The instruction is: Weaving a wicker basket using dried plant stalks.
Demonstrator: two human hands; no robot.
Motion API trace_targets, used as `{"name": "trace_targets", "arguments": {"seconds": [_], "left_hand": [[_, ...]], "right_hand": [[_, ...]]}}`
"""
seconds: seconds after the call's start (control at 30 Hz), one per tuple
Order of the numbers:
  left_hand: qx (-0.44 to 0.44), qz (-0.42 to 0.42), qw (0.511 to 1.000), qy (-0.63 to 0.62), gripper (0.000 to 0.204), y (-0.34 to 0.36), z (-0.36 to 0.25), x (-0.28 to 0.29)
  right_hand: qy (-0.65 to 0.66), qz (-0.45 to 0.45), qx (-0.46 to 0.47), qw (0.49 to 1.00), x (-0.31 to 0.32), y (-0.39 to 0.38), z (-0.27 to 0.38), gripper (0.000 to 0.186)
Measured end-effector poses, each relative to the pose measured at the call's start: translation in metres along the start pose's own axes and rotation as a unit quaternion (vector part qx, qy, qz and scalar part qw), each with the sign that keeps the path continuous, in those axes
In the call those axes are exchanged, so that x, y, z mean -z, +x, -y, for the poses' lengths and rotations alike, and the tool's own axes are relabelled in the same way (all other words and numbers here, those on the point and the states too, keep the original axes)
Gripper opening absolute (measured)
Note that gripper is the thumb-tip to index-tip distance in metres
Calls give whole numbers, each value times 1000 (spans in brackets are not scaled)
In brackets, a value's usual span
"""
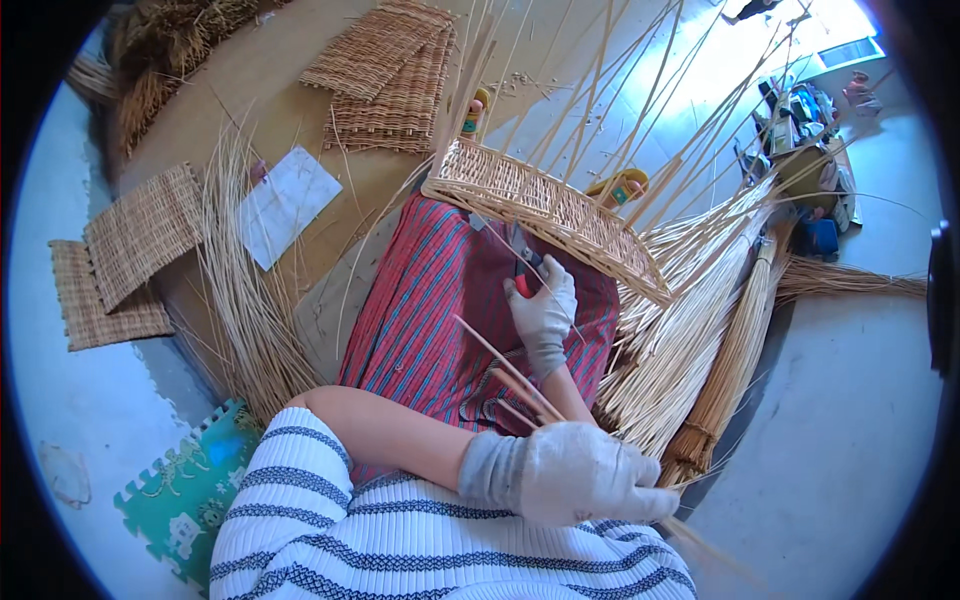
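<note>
My left hand (580, 475), in a pale work glove, crosses over to the right in front of my body. It is closed round a few thin wicker rods (510, 370), which stick out on both sides of the fist. Farther off, my gloved right hand (545, 308) grips red-handled pruning shears (524, 262) just below a woven wicker piece (545, 208). That piece is long and shallow, with tall loose stakes rising from its far side. It rests at the far end of the red striped cloth (410, 300) over my lap.
Bundles of pale rods (690, 320) lie to the right, beside a browner tied bundle (735, 360). Loose strands (240, 290) spread on the left near woven mats (145, 235). More mats (385, 75) are stacked at the far left. A green foam mat (190, 490) lies at lower left.
</note>
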State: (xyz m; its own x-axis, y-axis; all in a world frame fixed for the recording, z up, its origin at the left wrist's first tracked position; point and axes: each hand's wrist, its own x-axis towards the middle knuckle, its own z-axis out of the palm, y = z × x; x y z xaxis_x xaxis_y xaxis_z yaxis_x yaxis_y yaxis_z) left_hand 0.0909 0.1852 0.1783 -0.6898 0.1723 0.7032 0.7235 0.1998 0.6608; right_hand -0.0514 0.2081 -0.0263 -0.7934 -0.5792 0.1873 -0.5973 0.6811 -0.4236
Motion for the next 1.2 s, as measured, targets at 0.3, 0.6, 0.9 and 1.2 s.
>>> {"name": "trace_targets", "arguments": {"seconds": [0.3,0.6,0.9,1.2], "left_hand": [[443,63,823,351,45,-38,197,48],[127,40,755,642,19,-43,102,18],[368,18,777,511,42,-92,85,80],[437,-107,780,436,59,-84,51,106]], "right_hand": [[21,72,-30,997,-24,-23,-26,48],[88,-42,67,993,7,-9,-9,70],[-51,79,177,980,17,67,50,69],[-61,83,197,975,26,81,87,35]]}}
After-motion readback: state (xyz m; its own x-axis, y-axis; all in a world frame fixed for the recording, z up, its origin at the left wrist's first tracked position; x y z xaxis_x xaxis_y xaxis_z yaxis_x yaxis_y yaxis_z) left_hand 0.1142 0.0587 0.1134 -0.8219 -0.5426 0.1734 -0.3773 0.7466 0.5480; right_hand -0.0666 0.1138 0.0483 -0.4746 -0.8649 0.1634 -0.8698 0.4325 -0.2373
